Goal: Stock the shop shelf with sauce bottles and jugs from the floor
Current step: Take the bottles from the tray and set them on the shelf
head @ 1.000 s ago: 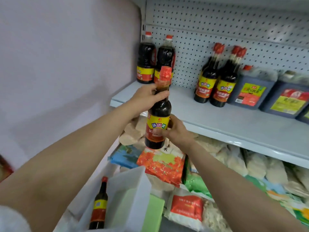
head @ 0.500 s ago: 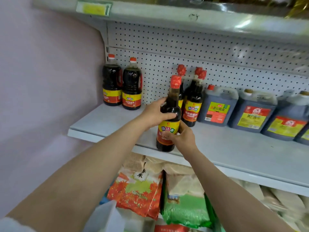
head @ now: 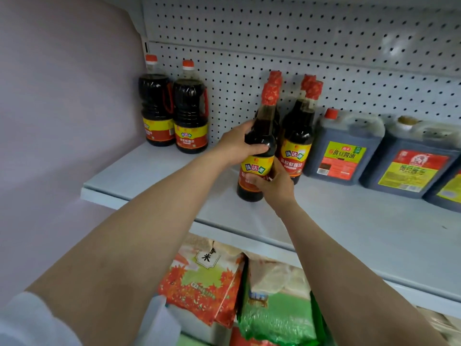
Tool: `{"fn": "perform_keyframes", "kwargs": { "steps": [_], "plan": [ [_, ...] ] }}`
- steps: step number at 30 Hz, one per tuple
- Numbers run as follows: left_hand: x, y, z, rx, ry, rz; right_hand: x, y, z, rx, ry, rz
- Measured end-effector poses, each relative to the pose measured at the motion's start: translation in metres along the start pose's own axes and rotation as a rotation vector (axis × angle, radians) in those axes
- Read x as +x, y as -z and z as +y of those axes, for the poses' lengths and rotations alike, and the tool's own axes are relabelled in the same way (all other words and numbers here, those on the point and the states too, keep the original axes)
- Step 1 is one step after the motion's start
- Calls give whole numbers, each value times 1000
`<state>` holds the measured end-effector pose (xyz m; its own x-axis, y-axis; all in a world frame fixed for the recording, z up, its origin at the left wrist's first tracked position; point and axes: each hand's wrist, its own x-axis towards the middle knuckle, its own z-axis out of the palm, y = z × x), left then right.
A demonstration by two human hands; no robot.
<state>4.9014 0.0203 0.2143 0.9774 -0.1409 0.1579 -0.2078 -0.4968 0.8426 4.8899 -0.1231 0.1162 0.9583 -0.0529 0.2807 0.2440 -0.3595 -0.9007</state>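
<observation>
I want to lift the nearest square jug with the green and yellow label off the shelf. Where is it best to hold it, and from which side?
Probably the moulded handle on top of the green-labelled jug, behind its red cap, taken from above and the front. Its body looks wide and flat-sided, and it has tall bottles on one side and another jug on the other, so a side grip seems blocked.

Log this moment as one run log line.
step: placing | item: dark red-capped sauce bottle upright on grey shelf | left hand: grips shoulder | right hand: grips label

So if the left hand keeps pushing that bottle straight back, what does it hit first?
Probably the slim red-capped bottle standing right behind the held bottle in the left hand, then the pegboard; depth is unclear.
</observation>
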Motion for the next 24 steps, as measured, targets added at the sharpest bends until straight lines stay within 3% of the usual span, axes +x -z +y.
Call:
{"fn": "perform_keyframes", "kwargs": {
  "steps": [8, 11, 13, 18, 22, 24],
  "plan": [
    [-15, 2, -6, 124, -45, 22, -15, -10, -7, -20, -133, 66],
    [-36, 24, -35, 115, -3, 73, -34, -24, -22, -166, -107, 344],
    [-55, 51, -60, 96, 24, 130, -51, -46, -37, -255, -35, 421],
    [-117, 126, -129, 126, 173, 202, -91, -134, -67, -337, 129, 138],
    [-180, 178, -195, 154, 274, 228, -127, -212, -77, -323, 91, -149],
    [-212, 196, -232, 167, 340, 233, -146, -244, -75, -417, 128, -193]
  ]
}}
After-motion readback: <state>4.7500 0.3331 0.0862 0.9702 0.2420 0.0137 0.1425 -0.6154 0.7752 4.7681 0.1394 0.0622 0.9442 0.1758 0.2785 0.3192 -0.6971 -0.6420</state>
